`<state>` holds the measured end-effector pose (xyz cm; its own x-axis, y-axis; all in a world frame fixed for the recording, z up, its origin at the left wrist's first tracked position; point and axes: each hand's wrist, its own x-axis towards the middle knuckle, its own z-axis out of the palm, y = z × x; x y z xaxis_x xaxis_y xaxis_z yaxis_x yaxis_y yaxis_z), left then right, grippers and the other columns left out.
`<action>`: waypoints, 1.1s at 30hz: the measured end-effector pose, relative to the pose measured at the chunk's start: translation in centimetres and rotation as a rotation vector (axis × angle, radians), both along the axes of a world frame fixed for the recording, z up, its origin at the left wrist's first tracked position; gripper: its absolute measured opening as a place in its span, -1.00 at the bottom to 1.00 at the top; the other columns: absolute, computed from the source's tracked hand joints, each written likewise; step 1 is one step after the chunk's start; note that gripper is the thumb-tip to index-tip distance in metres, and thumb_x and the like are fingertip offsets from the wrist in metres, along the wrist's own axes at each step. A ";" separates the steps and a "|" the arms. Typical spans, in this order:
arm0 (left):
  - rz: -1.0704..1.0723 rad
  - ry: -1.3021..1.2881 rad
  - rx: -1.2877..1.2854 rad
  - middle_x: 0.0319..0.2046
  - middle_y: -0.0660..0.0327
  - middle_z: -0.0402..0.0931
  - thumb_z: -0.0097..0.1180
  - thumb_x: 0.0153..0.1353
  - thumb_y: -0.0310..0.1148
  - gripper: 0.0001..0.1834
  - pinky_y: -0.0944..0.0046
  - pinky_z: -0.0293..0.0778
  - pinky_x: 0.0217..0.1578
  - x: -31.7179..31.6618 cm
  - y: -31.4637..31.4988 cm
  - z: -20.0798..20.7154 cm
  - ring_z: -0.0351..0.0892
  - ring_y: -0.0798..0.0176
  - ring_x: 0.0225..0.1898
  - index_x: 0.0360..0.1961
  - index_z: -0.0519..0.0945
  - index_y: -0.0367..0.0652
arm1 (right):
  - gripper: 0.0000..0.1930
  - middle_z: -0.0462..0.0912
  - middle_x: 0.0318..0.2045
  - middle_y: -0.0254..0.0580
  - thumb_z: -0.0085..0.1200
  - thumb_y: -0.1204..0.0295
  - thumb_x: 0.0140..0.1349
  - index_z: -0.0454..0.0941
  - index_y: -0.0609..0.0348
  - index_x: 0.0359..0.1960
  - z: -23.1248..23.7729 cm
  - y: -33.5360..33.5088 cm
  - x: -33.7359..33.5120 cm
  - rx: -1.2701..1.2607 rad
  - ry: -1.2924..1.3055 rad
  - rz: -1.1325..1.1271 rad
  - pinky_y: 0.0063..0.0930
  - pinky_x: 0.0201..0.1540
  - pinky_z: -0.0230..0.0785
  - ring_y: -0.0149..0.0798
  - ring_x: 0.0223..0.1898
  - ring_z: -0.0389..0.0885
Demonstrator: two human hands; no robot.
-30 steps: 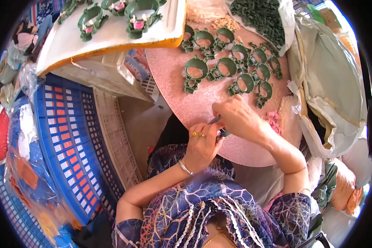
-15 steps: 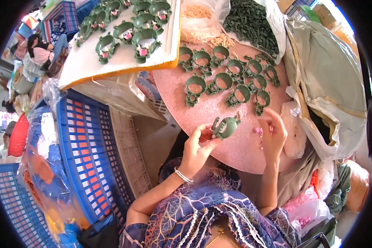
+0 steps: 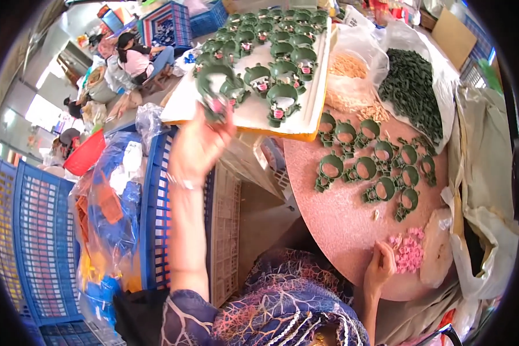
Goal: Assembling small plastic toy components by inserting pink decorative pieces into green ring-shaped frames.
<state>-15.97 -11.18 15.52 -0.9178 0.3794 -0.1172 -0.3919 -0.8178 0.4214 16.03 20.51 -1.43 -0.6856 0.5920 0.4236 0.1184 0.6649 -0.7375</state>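
My left hand (image 3: pixel 200 147) reaches out over the near left corner of the white board (image 3: pixel 184 106). Between its fingers is a green plastic toy part (image 3: pixel 212 86) with a round ring and a bit of pink, smeared by motion. Beside it on the board stand several like green parts (image 3: pixel 284 92) with pink and white pieces in them. My right hand (image 3: pixel 380 266) rests low over the round pink table (image 3: pixel 317 202), its fingers curled together at the left edge of a pile of small pink pieces (image 3: pixel 408 251). What its fingertips hold, if anything, is hidden.
Several plain green ring parts (image 3: pixel 364 168) lie on the table. Behind them are bags of dark green pieces (image 3: pixel 409 86) and beige pieces (image 3: pixel 349 66). Blue crates (image 3: pixel 46 230) stand at the left, with a red basket (image 3: pixel 86 154). Another person (image 3: pixel 138 60) sits far left.
My left hand has carried the green toy part from over the table up and left to the board. My right hand has lowered to the pink pieces. The view has swung left.
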 end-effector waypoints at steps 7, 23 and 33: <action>0.307 -0.302 -0.479 -0.10 -0.05 0.50 -0.13 0.49 -0.25 -0.70 -0.07 0.55 -0.06 -20.3 -8.4 -0.4 0.52 -0.03 -0.10 0.06 0.40 -0.25 | -0.90 0.70 -0.34 -0.07 0.13 0.72 0.17 0.63 0.30 -0.32 1.0 -0.5 -1.0 -0.006 -0.014 0.020 -0.38 -0.17 0.51 -0.16 -0.29 0.67; 0.919 0.654 -2.460 -0.26 -0.14 0.64 0.01 0.34 -0.01 -0.58 -0.18 0.50 -0.23 -20.0 -5.3 -0.1 0.65 -0.23 -0.21 -0.16 0.64 -0.16 | -0.88 0.68 -0.35 -0.04 0.15 0.74 0.14 0.61 0.31 -0.31 1.6 -0.6 -1.3 -0.061 0.009 0.051 -0.42 -0.24 0.50 -0.16 -0.31 0.68; 0.512 1.296 -1.649 -0.15 0.00 0.53 0.55 -0.18 -0.20 -0.27 -0.01 0.39 0.01 11.9 12.2 -12.8 0.51 -0.08 -0.06 -0.01 0.45 -0.25 | -0.79 0.66 -0.31 -0.07 0.16 0.75 0.03 0.64 0.23 -0.29 1.7 -0.8 -0.3 0.145 0.017 0.049 -0.22 -0.16 0.44 -0.01 -0.27 0.62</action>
<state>-4.03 1.04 2.69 -0.6942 0.3746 0.6147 0.6981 0.5586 0.4479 15.75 19.69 0.24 -0.7039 0.4900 0.5142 0.0719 0.7694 -0.6347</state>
